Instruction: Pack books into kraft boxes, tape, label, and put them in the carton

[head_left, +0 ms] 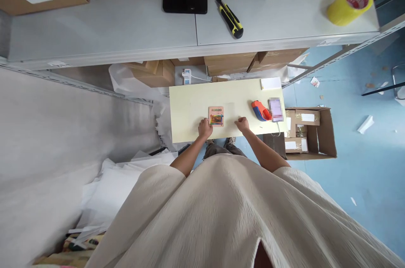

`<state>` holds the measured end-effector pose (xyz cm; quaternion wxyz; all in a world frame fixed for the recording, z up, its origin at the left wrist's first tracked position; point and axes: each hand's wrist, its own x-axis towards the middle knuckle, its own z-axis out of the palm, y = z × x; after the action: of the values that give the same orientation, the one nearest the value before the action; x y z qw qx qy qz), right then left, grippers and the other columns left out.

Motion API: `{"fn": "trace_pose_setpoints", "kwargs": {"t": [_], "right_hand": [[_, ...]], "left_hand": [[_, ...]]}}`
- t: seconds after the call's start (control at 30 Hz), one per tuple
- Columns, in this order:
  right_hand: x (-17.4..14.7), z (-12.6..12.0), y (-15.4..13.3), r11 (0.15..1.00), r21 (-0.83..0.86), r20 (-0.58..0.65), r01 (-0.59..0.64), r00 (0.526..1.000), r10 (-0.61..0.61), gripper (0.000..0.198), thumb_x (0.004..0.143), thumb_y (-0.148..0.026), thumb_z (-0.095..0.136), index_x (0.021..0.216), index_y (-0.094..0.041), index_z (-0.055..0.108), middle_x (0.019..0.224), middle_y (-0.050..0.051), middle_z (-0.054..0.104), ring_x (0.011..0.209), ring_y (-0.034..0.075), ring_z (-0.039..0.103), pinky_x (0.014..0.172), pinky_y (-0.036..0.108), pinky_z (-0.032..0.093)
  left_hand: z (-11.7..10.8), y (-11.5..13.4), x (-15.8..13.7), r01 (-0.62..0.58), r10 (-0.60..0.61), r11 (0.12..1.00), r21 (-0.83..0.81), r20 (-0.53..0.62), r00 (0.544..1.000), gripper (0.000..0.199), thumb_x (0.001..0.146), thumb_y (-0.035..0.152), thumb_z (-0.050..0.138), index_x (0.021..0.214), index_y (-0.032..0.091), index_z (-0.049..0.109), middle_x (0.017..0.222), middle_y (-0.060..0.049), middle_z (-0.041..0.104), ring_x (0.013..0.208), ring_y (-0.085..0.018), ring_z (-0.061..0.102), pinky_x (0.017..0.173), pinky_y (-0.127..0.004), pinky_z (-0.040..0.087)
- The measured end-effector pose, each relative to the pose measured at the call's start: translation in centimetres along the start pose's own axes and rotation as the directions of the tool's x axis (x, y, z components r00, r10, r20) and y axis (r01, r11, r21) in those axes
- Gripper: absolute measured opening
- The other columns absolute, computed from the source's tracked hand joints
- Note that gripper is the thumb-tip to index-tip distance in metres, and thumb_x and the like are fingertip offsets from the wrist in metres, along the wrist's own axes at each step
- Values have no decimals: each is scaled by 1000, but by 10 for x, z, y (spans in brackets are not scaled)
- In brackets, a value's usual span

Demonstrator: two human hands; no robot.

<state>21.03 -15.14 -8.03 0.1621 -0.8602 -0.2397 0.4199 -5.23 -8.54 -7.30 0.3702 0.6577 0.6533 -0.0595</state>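
On the pale yellow table (pixel 190 103) lies a small pink-orange booklet or flat pack (pixel 216 117) with a colourful picture. My left hand (pixel 205 128) has its fingers curled at the lower left edge of that pack. To the right of it is a faint translucent sheet (pixel 230 111), possibly a plastic sleeve. The pinched fingers of my right hand (pixel 242 124) are at its lower right corner; the exact contact is too small to make out. Farther right sit an orange-and-blue tape dispenser (pixel 260 110) and a phone (pixel 276 109) with a lit screen and a cable.
A white box (pixel 271 83) sits at the table's back right. Over the table's far side runs a grey shelf (pixel 126 27) with a black phone (pixel 185 2), box cutter (pixel 230 19), yellow tape rolls (pixel 349 5) and cartons. An open carton (pixel 325 133) of smaller boxes stands right.
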Motion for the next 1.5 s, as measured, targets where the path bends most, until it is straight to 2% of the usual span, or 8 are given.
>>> {"fn": "trace_pose_setpoints", "kwargs": {"t": [0.1,0.2,0.33,0.53,0.83,1.03,1.27,1.5], "right_hand": [[0,2,4,997,74,-15,-12,1000,13,52,80,-26,71,132,-20,67,113,11,81,98,26,76,87,35,62],[2,0,6,997,79,-5,-4,1000,4,55,80,-24,69,135,-20,68,111,10,82,96,26,76,87,35,62],[8,-5,1,998,34,-7,46,999,-46,49,82,-24,65,130,-19,76,111,11,83,97,27,78,90,36,64],[10,-13,-12,992,-27,-12,119,993,-120,48,85,-21,62,130,-18,80,110,12,85,101,28,79,94,36,63],[-11,-4,-37,969,-51,42,240,970,-238,48,91,-25,62,137,-19,77,113,10,84,99,26,77,93,35,61],[-22,26,-60,955,-56,147,290,949,-280,49,92,-24,63,140,-20,74,111,9,84,97,24,77,89,33,61],[-25,66,-70,945,-19,187,328,929,-319,37,91,-20,67,127,-22,75,99,7,84,98,26,79,89,33,61],[-26,84,-72,956,-20,232,294,931,-282,28,95,-24,71,123,-23,76,109,8,86,106,26,79,96,35,60]], "left_hand": [[-1,-1,-9,-172,171,982,79,13,985,64,102,20,66,165,22,53,166,-23,57,153,-39,56,123,-50,49],[-1,-1,-11,-250,242,960,126,71,968,82,101,20,66,178,24,39,181,-21,44,163,-42,45,129,-56,44],[-2,-2,-8,-283,268,945,163,110,957,86,102,19,61,183,27,33,185,-18,39,165,-43,42,130,-58,43],[-3,-3,-9,-319,303,938,134,125,945,85,102,18,60,183,30,36,187,-15,38,165,-44,43,131,-61,43],[-5,-3,-9,-341,323,928,151,128,938,86,99,7,53,181,28,36,185,-14,43,162,-40,47,128,-56,45],[-8,-11,-8,-336,331,941,32,97,938,77,99,5,52,173,25,49,175,-15,56,157,-37,55,129,-54,48],[-11,-23,-4,-295,309,944,-149,86,947,76,97,2,49,170,19,54,171,-15,61,159,-32,58,135,-50,48],[-25,-20,-5,-270,296,945,-187,124,947,69,97,-1,48,162,19,63,166,-14,67,153,-30,64,131,-45,51]]}}
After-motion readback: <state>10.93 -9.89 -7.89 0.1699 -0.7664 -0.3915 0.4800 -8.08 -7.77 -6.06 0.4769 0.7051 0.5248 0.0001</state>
